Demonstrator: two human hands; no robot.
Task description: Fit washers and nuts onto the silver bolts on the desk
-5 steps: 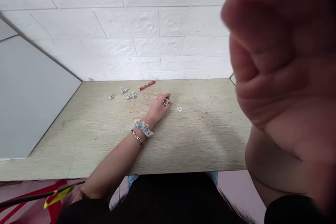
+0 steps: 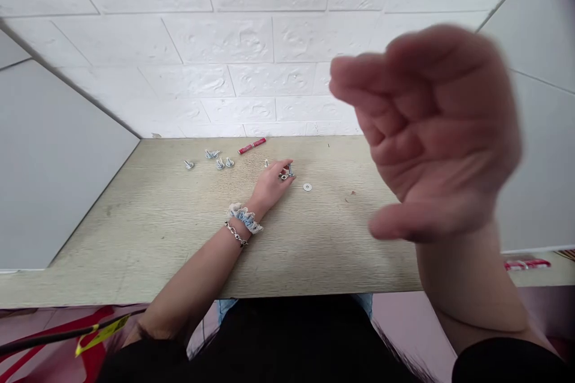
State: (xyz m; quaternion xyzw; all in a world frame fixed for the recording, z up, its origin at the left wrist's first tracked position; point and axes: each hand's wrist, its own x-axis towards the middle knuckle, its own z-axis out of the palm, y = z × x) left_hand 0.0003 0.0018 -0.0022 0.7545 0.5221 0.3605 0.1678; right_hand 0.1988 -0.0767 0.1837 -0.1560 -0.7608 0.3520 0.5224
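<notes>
Bolt (image 2: 287, 171): sat small and silvery on the desk (image 2: 148, 233), towards the far middle of the top, pinched at the fingertips of the left hand (image 2: 271, 184).

Desk: stretched pale and wood-grained under everything, up to a white brick-patterned wall (image 2: 233, 42).

Right hand (image 2: 433, 131): hung in the air close to the camera, blurred, palm showing, fingers loosely curled and parted; gripped nothing; stood well apart from the bolt, on its right.

Left hand: rested on the wood, thumb and fingers closed lightly about the bolt; wore a blue scrunchie (image 2: 245, 218) and a chain bracelet (image 2: 236, 234) at the wrist.

Red pen (image 2: 251, 145): lay near the wall, beyond the left hand.

Loose screws (image 2: 219, 162): lay scattered left of the bolt.

Washer (image 2: 307, 187): lay flat just right of the fingertips, untouched.
</notes>
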